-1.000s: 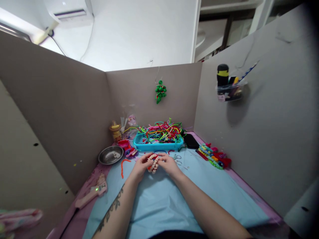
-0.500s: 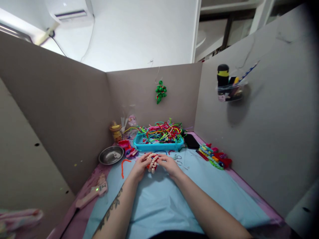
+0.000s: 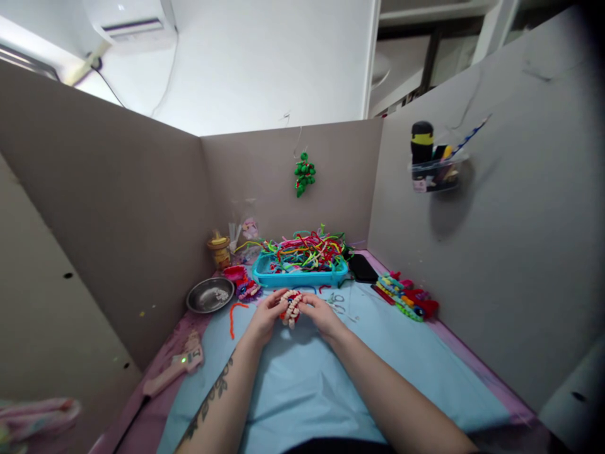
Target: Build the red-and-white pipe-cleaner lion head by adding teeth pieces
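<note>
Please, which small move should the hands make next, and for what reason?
Perhaps the right hand should gently adjust its side of the cream-and-red piece while the left hand steadies the other: both hands already hold it from opposite sides, above the blue sheet.

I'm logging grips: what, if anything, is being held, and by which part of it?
A small cream-and-red craft piece, held between both hands: the left hand at its left side, the right hand at its right side.
</note>
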`<control>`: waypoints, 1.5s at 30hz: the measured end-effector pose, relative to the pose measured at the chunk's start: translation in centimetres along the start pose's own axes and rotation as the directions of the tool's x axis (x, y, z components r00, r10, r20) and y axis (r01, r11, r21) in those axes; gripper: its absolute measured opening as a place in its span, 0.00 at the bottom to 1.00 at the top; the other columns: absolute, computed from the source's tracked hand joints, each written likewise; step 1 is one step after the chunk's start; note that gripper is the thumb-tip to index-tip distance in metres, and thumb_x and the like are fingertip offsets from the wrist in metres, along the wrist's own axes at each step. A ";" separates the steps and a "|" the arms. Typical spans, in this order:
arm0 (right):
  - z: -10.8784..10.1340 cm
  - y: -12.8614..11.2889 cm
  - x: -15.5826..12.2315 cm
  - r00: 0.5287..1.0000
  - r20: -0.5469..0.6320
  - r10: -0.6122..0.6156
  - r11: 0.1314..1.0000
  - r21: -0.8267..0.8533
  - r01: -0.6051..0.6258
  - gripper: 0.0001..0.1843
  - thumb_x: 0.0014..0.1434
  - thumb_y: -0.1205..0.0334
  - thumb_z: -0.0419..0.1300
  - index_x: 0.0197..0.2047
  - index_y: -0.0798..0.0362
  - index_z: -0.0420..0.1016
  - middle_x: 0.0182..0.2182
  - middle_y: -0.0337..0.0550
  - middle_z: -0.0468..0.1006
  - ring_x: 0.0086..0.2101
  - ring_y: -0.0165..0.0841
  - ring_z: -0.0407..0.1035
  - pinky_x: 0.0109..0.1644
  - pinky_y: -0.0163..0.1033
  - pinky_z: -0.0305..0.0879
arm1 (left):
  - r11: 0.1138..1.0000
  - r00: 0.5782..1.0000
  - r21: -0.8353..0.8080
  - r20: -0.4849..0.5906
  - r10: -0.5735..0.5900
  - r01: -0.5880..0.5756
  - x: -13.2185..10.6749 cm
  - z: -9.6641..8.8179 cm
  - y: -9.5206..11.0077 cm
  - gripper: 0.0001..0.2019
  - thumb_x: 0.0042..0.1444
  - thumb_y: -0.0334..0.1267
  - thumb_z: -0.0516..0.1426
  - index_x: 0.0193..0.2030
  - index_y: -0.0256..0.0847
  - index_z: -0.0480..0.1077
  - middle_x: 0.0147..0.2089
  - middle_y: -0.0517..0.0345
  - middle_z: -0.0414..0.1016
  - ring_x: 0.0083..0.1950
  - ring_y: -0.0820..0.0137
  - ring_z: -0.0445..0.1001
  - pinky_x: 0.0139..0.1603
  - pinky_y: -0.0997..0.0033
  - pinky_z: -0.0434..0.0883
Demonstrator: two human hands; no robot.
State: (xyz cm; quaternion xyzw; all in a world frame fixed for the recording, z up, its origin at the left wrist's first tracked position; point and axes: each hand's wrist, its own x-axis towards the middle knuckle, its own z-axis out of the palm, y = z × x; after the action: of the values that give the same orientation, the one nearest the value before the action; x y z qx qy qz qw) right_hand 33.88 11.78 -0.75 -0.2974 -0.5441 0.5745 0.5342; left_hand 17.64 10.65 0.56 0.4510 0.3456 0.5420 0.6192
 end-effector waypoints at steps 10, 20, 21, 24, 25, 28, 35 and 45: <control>0.1 0.8 0.7 0.931 0.101 0.352 0.655 0.684 -0.322 0.06 0.53 0.63 0.58 0.36 0.54 0.71 0.31 0.44 0.78 0.31 0.34 0.72 0.37 0.44 0.69 | 0.983 1.000 -0.181 0.020 0.003 0.001 -0.3 0.1 0.4 0.31 0.46 0.39 0.63 0.58 0.47 0.61 0.58 0.48 0.65 0.54 0.61 0.68 0.49 0.64 0.65; 1.6 0.2 -0.5 0.950 0.022 0.311 0.776 0.571 -0.268 0.08 0.48 0.65 0.64 0.35 0.54 0.73 0.34 0.42 0.78 0.34 0.34 0.72 0.40 0.44 0.69 | 0.994 0.997 0.074 0.010 0.078 -0.079 -0.1 -0.1 0.0 0.31 0.43 0.38 0.65 0.56 0.41 0.63 0.55 0.44 0.68 0.51 0.60 0.70 0.49 0.63 0.65; 1.7 0.0 -0.6 0.951 0.016 0.309 0.785 0.560 -0.264 0.09 0.48 0.63 0.64 0.35 0.54 0.73 0.34 0.42 0.78 0.34 0.34 0.72 0.41 0.43 0.69 | 0.992 0.996 0.099 0.002 0.084 -0.084 -0.1 -0.2 0.0 0.31 0.43 0.38 0.65 0.56 0.40 0.63 0.54 0.45 0.69 0.50 0.60 0.70 0.50 0.63 0.65; 1.7 -0.3 -0.8 0.955 0.008 0.295 0.827 0.499 -0.260 0.13 0.45 0.61 0.66 0.36 0.54 0.73 0.36 0.43 0.79 0.36 0.34 0.73 0.42 0.42 0.68 | 0.984 0.995 0.154 -0.007 0.094 -0.092 0.1 -0.4 0.0 0.32 0.42 0.38 0.65 0.55 0.40 0.64 0.53 0.45 0.70 0.49 0.61 0.71 0.50 0.62 0.65; 1.8 -0.3 -0.9 0.956 0.005 0.294 0.838 0.478 -0.261 0.14 0.44 0.61 0.67 0.36 0.54 0.73 0.36 0.43 0.79 0.35 0.34 0.73 0.42 0.41 0.68 | 0.982 0.995 0.164 -0.009 0.100 -0.097 0.1 -0.5 0.0 0.31 0.41 0.38 0.66 0.55 0.40 0.65 0.53 0.46 0.70 0.48 0.61 0.71 0.49 0.62 0.66; 1.9 -0.1 -0.8 0.957 -0.009 0.292 0.859 0.442 -0.258 0.14 0.42 0.63 0.68 0.35 0.55 0.74 0.32 0.42 0.79 0.32 0.32 0.73 0.39 0.37 0.68 | 0.977 0.993 0.178 -0.027 0.119 -0.113 0.1 -0.4 0.0 0.30 0.42 0.38 0.65 0.54 0.39 0.66 0.52 0.45 0.71 0.48 0.60 0.71 0.49 0.63 0.66; 1.9 0.3 -0.6 0.962 -0.012 0.273 0.864 0.442 -0.239 0.12 0.42 0.65 0.67 0.33 0.56 0.74 0.30 0.41 0.79 0.29 0.30 0.72 0.36 0.34 0.67 | 0.984 0.992 0.141 -0.052 0.116 -0.108 0.1 -0.4 0.1 0.29 0.41 0.38 0.66 0.53 0.38 0.67 0.51 0.45 0.72 0.47 0.60 0.72 0.48 0.63 0.65; 1.5 -0.1 -0.9 0.973 0.096 0.209 0.835 0.501 -0.229 0.18 0.45 0.65 0.66 0.42 0.55 0.74 0.39 0.45 0.79 0.37 0.32 0.73 0.43 0.37 0.66 | 0.995 0.996 0.073 -0.047 0.070 -0.067 0.1 -0.5 0.3 0.31 0.42 0.39 0.65 0.55 0.38 0.65 0.52 0.43 0.71 0.49 0.58 0.71 0.49 0.61 0.65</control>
State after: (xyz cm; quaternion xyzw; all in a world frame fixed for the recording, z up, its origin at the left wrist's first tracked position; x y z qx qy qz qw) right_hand 32.71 10.50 -0.54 -0.1954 -0.3457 0.7604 0.5140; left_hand 17.08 10.86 0.64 0.4708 0.3641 0.5613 0.5751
